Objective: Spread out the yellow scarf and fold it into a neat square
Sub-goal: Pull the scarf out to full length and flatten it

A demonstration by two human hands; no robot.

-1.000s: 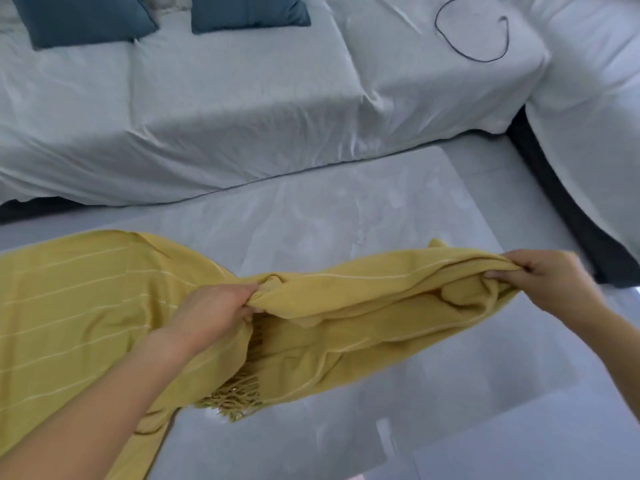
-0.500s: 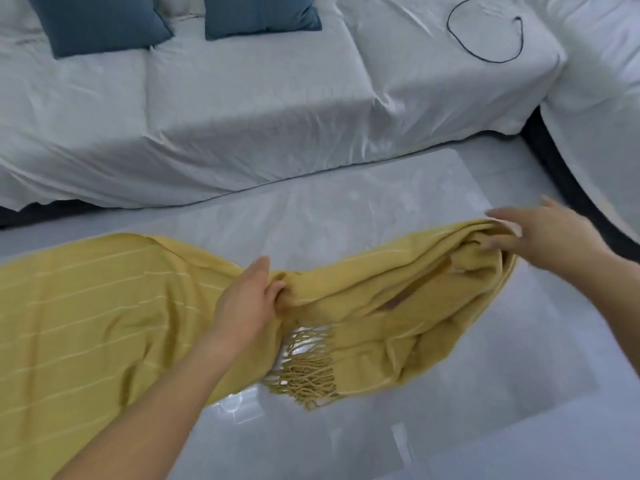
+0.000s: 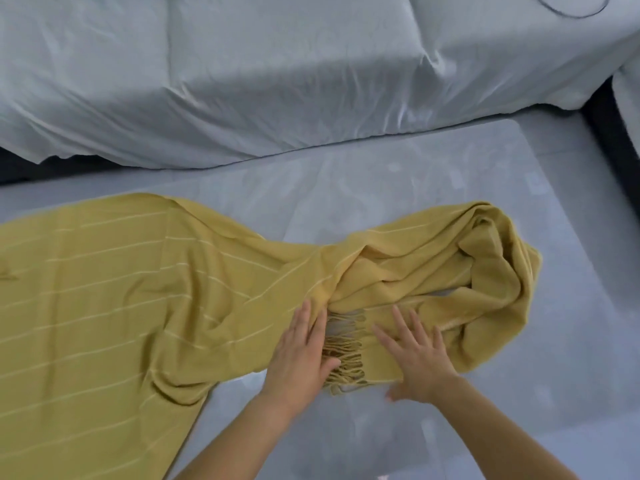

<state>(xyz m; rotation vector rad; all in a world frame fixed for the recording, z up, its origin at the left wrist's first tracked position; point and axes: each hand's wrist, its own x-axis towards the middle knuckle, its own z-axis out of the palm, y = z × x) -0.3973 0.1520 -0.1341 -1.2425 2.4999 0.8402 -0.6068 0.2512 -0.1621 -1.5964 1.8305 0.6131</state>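
Note:
The yellow scarf (image 3: pixel 114 292) with thin pale stripes lies on a glossy grey table (image 3: pixel 398 188). Its left part is spread flat and runs off the left edge of the view. Its right part is bunched into loose folds (image 3: pixel 485 265) and doubled back, with the fringed end (image 3: pixel 344 351) lying between my hands. My left hand (image 3: pixel 299 355) rests flat with straight fingers on the cloth just left of the fringe. My right hand (image 3: pixel 417 355) lies flat with spread fingers on the cloth just right of the fringe.
A sofa under a pale grey wrinkled cover (image 3: pixel 277 81) runs along the far side of the table. A thin dark cable (image 3: pixel 571 12) loops on it at the top right. A second covered seat (image 3: pixel 628 88) stands at the far right, with a dark gap beside it.
Both hands have let go of the lifted scarf and come down together near the fringe, now pressing flat. The bunched right end dropped onto the table. The view tilted downward.

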